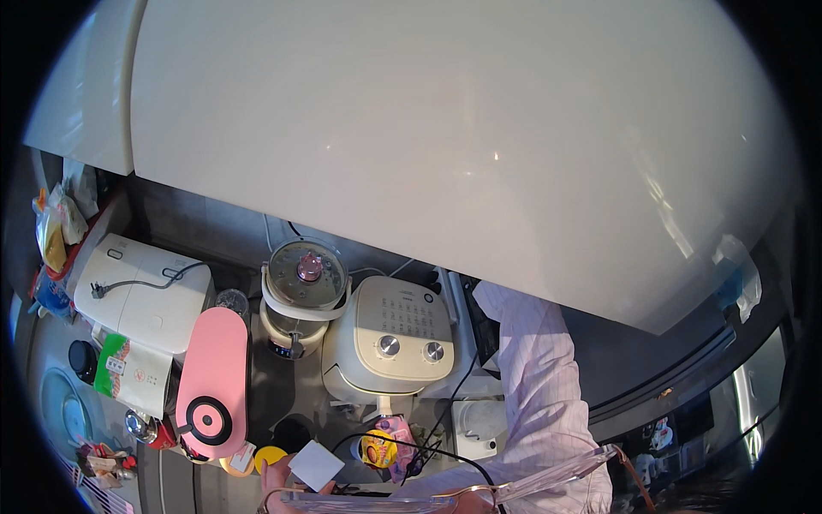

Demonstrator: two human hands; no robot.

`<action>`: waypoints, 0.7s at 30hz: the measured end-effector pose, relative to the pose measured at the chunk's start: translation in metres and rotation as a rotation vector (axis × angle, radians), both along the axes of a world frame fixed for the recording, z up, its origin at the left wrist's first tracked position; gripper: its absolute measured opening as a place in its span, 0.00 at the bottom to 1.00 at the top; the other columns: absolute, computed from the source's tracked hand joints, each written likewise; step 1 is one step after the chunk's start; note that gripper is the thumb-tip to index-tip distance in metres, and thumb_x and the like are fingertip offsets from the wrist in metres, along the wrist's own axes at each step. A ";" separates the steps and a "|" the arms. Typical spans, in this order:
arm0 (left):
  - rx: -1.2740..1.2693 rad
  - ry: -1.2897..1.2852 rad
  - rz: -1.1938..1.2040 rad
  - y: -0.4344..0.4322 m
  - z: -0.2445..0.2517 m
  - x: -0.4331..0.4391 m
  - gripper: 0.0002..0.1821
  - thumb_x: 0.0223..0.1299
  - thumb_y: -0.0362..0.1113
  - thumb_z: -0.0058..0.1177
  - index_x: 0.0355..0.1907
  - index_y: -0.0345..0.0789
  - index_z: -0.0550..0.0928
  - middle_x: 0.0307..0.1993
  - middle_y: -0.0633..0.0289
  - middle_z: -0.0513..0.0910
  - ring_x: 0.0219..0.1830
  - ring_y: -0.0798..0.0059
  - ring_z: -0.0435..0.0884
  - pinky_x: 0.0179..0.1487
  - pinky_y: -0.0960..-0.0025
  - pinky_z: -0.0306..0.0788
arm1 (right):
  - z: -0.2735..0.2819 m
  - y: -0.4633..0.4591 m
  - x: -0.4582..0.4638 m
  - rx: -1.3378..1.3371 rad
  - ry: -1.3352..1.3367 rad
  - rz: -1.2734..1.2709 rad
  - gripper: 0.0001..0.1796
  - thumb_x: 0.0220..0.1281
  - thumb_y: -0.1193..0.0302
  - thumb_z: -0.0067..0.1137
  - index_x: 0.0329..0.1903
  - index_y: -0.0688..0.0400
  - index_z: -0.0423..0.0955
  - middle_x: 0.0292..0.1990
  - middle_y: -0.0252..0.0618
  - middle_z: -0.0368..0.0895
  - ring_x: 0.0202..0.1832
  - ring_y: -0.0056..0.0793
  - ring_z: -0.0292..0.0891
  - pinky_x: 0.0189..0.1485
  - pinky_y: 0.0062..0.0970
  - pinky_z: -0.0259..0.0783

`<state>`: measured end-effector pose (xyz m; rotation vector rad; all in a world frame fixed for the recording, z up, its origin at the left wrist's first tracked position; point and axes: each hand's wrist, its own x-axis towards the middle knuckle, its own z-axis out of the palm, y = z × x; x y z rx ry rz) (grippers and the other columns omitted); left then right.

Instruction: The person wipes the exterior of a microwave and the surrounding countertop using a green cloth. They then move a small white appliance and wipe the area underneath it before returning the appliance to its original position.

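At the bottom, my left hand (276,474) holds a small white square object (316,466), with fingers at its left and lower edges; the glasses frame (462,493) partly covers the hand. A yellow round lid (270,457) lies beside the fingers. My right arm, in a pink striped sleeve (546,379), reaches up at the right beneath the white cabinet (417,160); its hand is out of view. Near the white object are a yellow round package (377,448), a pink and purple packet (403,443) and a black cable (443,444).
A cream air fryer (404,340), a glass electric kettle (302,302), a pink-topped appliance (215,379) and a white appliance with a plug (141,289) crowd the counter. A white kitchen scale (478,427) stands beside the sleeve. The cabinet overhangs the counter's back.
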<state>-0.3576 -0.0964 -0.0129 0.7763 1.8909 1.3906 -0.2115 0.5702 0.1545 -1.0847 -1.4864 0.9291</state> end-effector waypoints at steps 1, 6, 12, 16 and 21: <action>0.015 0.046 -0.004 0.001 0.001 -0.001 0.38 0.59 0.30 0.68 0.72 0.35 0.68 0.70 0.45 0.63 0.71 0.47 0.66 0.72 0.51 0.66 | 0.000 0.000 -0.001 0.000 0.004 0.003 0.16 0.68 0.70 0.63 0.55 0.61 0.78 0.43 0.35 0.85 0.42 0.24 0.81 0.43 0.25 0.78; 0.157 0.418 -0.026 0.003 0.003 -0.008 0.40 0.54 0.28 0.71 0.70 0.36 0.69 0.68 0.45 0.67 0.69 0.46 0.68 0.69 0.48 0.69 | 0.000 0.001 -0.005 -0.006 0.012 0.012 0.16 0.68 0.70 0.63 0.55 0.61 0.78 0.43 0.36 0.85 0.42 0.24 0.81 0.43 0.26 0.78; 0.156 0.388 0.031 -0.011 0.011 0.002 0.34 0.55 0.31 0.70 0.67 0.37 0.77 0.69 0.41 0.67 0.72 0.41 0.67 0.67 0.45 0.69 | -0.006 0.006 0.003 -0.012 0.026 0.002 0.16 0.68 0.69 0.63 0.55 0.61 0.78 0.42 0.36 0.85 0.42 0.24 0.81 0.42 0.26 0.78; 0.189 0.682 -0.039 -0.028 -0.008 0.001 0.37 0.61 0.32 0.66 0.73 0.38 0.70 0.69 0.44 0.69 0.71 0.51 0.71 0.68 0.48 0.70 | -0.007 -0.002 0.011 -0.029 0.044 0.008 0.16 0.68 0.69 0.62 0.55 0.61 0.78 0.42 0.37 0.85 0.42 0.24 0.81 0.42 0.26 0.78; 0.146 0.158 -0.050 -0.022 -0.013 0.000 0.31 0.66 0.35 0.60 0.72 0.40 0.71 0.71 0.44 0.68 0.70 0.52 0.72 0.69 0.47 0.70 | -0.001 -0.056 0.013 -0.060 0.102 0.064 0.16 0.68 0.69 0.62 0.55 0.61 0.78 0.42 0.37 0.86 0.42 0.24 0.81 0.42 0.26 0.78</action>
